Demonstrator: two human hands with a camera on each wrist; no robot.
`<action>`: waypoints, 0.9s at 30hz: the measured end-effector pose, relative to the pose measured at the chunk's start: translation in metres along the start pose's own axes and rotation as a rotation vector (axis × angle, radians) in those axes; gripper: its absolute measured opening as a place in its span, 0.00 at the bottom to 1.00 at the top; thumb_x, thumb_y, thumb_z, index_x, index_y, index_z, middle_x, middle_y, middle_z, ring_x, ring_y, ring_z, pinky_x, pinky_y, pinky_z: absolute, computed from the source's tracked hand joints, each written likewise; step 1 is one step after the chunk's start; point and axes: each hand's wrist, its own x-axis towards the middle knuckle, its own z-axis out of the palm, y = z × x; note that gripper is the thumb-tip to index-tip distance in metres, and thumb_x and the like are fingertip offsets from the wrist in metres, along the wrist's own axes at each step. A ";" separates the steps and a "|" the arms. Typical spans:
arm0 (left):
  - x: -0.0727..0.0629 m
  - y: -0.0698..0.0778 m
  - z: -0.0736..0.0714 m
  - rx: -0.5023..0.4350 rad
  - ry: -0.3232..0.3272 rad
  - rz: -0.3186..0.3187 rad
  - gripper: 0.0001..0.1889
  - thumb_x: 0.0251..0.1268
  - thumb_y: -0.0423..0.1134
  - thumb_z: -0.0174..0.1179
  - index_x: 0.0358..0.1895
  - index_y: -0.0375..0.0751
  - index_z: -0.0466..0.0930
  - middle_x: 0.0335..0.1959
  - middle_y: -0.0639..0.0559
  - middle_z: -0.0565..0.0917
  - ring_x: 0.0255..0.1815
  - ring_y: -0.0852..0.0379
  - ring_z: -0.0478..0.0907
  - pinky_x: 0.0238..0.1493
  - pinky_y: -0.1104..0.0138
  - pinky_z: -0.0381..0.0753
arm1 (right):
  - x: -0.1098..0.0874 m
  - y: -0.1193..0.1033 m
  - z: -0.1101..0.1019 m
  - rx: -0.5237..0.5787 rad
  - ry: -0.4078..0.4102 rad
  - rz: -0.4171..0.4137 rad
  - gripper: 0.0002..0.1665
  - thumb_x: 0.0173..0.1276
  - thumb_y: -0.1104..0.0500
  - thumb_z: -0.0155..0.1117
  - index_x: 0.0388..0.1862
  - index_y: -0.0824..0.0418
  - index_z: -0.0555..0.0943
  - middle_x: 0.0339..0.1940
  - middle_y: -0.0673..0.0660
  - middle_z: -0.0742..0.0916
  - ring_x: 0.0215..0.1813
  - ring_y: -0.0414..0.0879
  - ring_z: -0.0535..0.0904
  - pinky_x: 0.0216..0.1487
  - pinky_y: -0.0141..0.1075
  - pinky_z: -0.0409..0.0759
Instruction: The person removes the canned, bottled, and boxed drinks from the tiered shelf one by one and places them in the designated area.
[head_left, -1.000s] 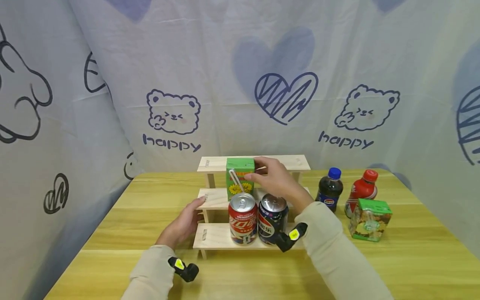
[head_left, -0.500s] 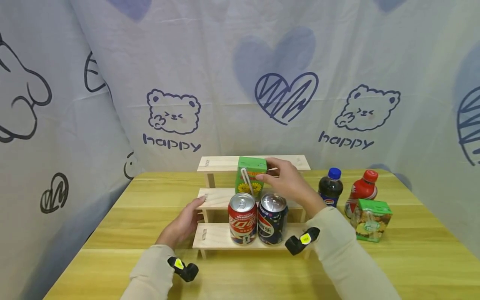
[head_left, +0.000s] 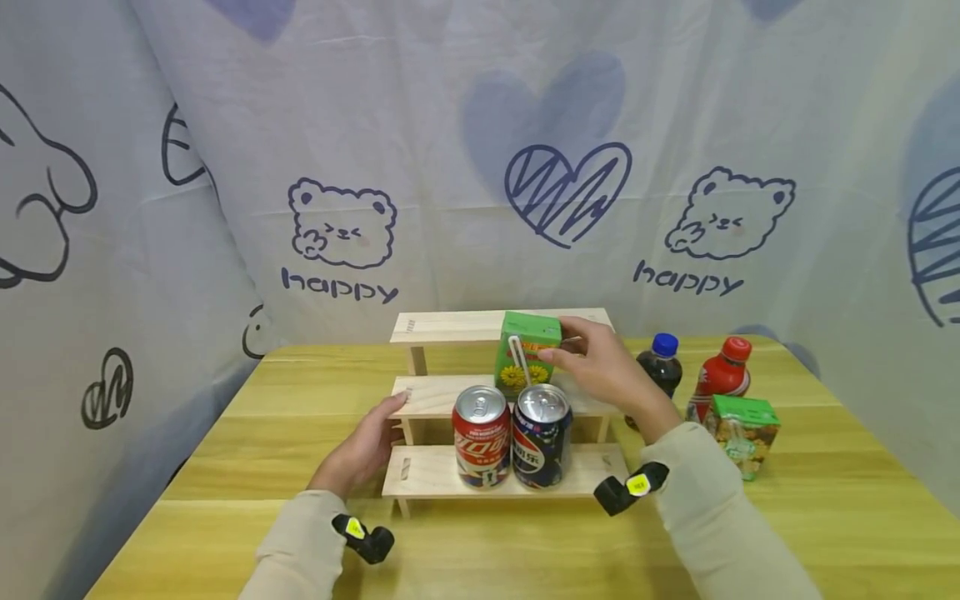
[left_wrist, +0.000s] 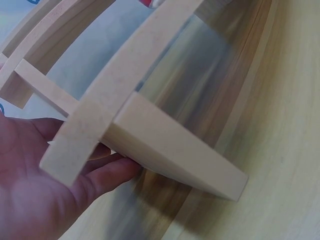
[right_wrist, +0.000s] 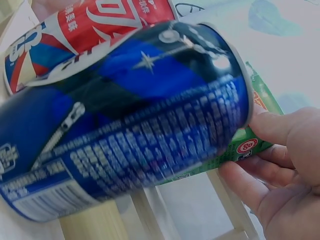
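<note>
My right hand (head_left: 603, 362) pinches a green drink carton (head_left: 517, 379) with yellow flowers and a white straw on its front. The carton stands upright over the middle tier of a three-tier wooden rack (head_left: 427, 471), its lower part hidden behind the cans. On the bottom tier a red cola can (head_left: 482, 442) and a dark blue cola can (head_left: 540, 442) sit side by side. My left hand (head_left: 367, 446) grips the left end of the rack, thumb on the middle tier. In the left wrist view its fingers (left_wrist: 112, 175) reach round a wooden leg (left_wrist: 180, 150).
Right of the rack stand a dark cola bottle with a blue cap (head_left: 663, 358), a red bottle (head_left: 722, 379) and a second green-topped carton (head_left: 750, 433), partly behind my right sleeve. A printed curtain (head_left: 450, 167) hangs behind the wooden table (head_left: 247, 433).
My right hand has moved the green carton to the right along the middle tier, from behind the red can to behind the gap and the blue can. My left hand stays put.
</note>
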 end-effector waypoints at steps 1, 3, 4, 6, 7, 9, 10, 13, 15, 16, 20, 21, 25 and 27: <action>0.000 0.000 0.000 -0.008 0.005 -0.003 0.38 0.67 0.63 0.37 0.73 0.44 0.45 0.68 0.33 0.57 0.67 0.35 0.59 0.65 0.45 0.61 | -0.001 0.001 -0.001 0.002 0.001 -0.001 0.27 0.66 0.52 0.62 0.64 0.53 0.71 0.59 0.55 0.79 0.61 0.55 0.75 0.58 0.47 0.75; 0.001 0.000 0.000 -0.011 0.008 -0.008 0.37 0.67 0.63 0.37 0.73 0.45 0.46 0.68 0.34 0.57 0.67 0.35 0.59 0.66 0.45 0.61 | -0.002 0.004 -0.003 -0.001 0.007 -0.004 0.28 0.66 0.52 0.62 0.64 0.53 0.71 0.59 0.56 0.79 0.61 0.55 0.75 0.59 0.48 0.75; 0.001 0.000 0.000 -0.017 0.011 -0.011 0.37 0.68 0.63 0.37 0.73 0.45 0.46 0.68 0.35 0.57 0.67 0.36 0.58 0.66 0.45 0.60 | -0.003 0.005 -0.005 0.000 0.009 -0.008 0.28 0.66 0.52 0.62 0.64 0.54 0.71 0.60 0.56 0.79 0.61 0.56 0.75 0.59 0.48 0.75; 0.001 -0.001 -0.001 -0.020 0.011 -0.013 0.36 0.68 0.62 0.36 0.73 0.45 0.46 0.68 0.35 0.57 0.68 0.35 0.58 0.66 0.45 0.60 | -0.005 0.007 -0.007 -0.016 0.013 -0.008 0.29 0.66 0.50 0.62 0.65 0.54 0.70 0.61 0.57 0.78 0.61 0.56 0.74 0.59 0.49 0.74; 0.001 -0.001 -0.001 -0.020 0.012 -0.014 0.36 0.68 0.61 0.36 0.73 0.45 0.46 0.68 0.35 0.57 0.68 0.36 0.58 0.66 0.45 0.60 | -0.005 0.008 -0.008 -0.021 0.015 -0.009 0.30 0.66 0.50 0.62 0.66 0.54 0.70 0.61 0.57 0.78 0.62 0.57 0.74 0.59 0.50 0.74; 0.001 0.000 0.000 -0.025 0.016 -0.016 0.35 0.69 0.61 0.36 0.73 0.45 0.47 0.68 0.35 0.57 0.67 0.36 0.58 0.65 0.45 0.61 | -0.007 0.011 -0.011 -0.033 0.018 -0.003 0.30 0.66 0.49 0.62 0.66 0.53 0.69 0.62 0.57 0.77 0.62 0.57 0.73 0.59 0.51 0.74; 0.001 0.000 0.000 -0.028 0.021 -0.017 0.35 0.69 0.61 0.36 0.73 0.45 0.47 0.68 0.35 0.58 0.67 0.36 0.59 0.65 0.45 0.61 | -0.008 0.012 -0.012 -0.036 0.020 -0.002 0.30 0.66 0.49 0.61 0.66 0.53 0.69 0.62 0.56 0.77 0.63 0.57 0.73 0.59 0.52 0.73; 0.000 0.000 0.001 -0.029 0.024 -0.014 0.35 0.68 0.60 0.37 0.72 0.44 0.48 0.68 0.34 0.58 0.67 0.35 0.60 0.64 0.45 0.62 | -0.011 0.016 -0.017 -0.050 0.028 -0.011 0.28 0.67 0.50 0.61 0.65 0.52 0.70 0.62 0.56 0.77 0.63 0.57 0.72 0.60 0.53 0.72; 0.001 0.000 0.001 -0.030 0.024 -0.012 0.36 0.68 0.61 0.37 0.72 0.44 0.48 0.67 0.34 0.59 0.66 0.35 0.60 0.64 0.45 0.63 | -0.013 0.018 -0.020 -0.063 0.036 -0.008 0.27 0.67 0.50 0.61 0.64 0.52 0.71 0.61 0.56 0.78 0.64 0.57 0.72 0.61 0.54 0.71; 0.001 0.000 0.001 -0.031 0.024 -0.012 0.36 0.68 0.61 0.37 0.72 0.44 0.48 0.67 0.34 0.59 0.66 0.35 0.60 0.64 0.45 0.64 | -0.014 0.019 -0.022 -0.070 0.040 -0.007 0.28 0.67 0.50 0.61 0.64 0.52 0.71 0.61 0.57 0.78 0.64 0.57 0.72 0.61 0.55 0.70; 0.001 0.000 0.001 -0.027 0.021 -0.012 0.35 0.68 0.61 0.37 0.72 0.45 0.48 0.67 0.34 0.59 0.66 0.36 0.61 0.63 0.45 0.64 | -0.018 0.022 -0.028 -0.104 0.056 0.008 0.29 0.67 0.50 0.61 0.65 0.53 0.70 0.59 0.57 0.79 0.63 0.58 0.73 0.60 0.55 0.71; 0.001 0.000 0.001 -0.027 0.021 -0.012 0.35 0.68 0.61 0.37 0.72 0.45 0.49 0.67 0.34 0.60 0.66 0.36 0.60 0.63 0.45 0.64 | -0.019 0.023 -0.029 -0.108 0.060 0.010 0.29 0.67 0.50 0.61 0.66 0.53 0.69 0.59 0.58 0.79 0.63 0.59 0.73 0.59 0.55 0.72; 0.000 0.001 0.001 -0.031 0.013 -0.006 0.35 0.69 0.60 0.37 0.72 0.45 0.48 0.67 0.34 0.59 0.66 0.35 0.60 0.63 0.45 0.64 | -0.024 0.026 -0.037 -0.131 0.078 0.022 0.30 0.67 0.51 0.61 0.66 0.55 0.69 0.56 0.59 0.80 0.61 0.59 0.74 0.56 0.54 0.75; 0.000 0.001 0.000 -0.033 0.008 -0.006 0.35 0.69 0.60 0.37 0.72 0.45 0.47 0.67 0.34 0.59 0.67 0.35 0.59 0.63 0.46 0.64 | -0.028 0.027 -0.040 -0.137 0.086 0.040 0.31 0.67 0.49 0.60 0.67 0.56 0.68 0.56 0.59 0.79 0.61 0.60 0.74 0.56 0.55 0.74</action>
